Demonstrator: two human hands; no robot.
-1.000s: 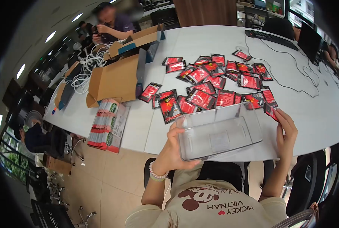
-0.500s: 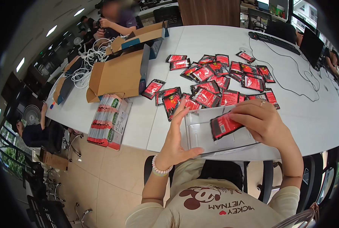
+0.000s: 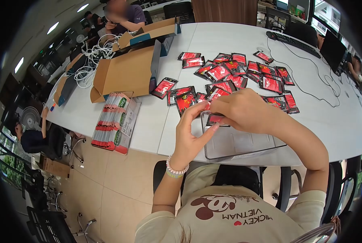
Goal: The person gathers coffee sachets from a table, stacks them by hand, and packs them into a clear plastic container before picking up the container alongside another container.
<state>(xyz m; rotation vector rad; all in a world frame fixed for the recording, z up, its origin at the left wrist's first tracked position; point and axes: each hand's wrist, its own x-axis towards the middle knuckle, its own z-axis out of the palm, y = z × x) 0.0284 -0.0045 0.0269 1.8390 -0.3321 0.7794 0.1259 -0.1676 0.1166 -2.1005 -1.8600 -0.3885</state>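
Overlapping red packets [image 3: 218, 73] dot the table [image 3: 225, 36] above tiled floor [image 3: 116, 176].

Wearer's tee [image 3: 229, 208]: "MICKEY" & "VIETNAM", upside down in this view, red heart sign next to the lettering. Packs [image 3: 115, 125] by the near edge of the tabletop [image 3: 327, 117], L side: "Cozy" on green badges, approx. 3 in a row; smaller wording on same, incl. poss. "TREO", too blurry to confirm. Red/blk packets [image 3: 218, 73] mid-tabletop: print there, but too small to read.
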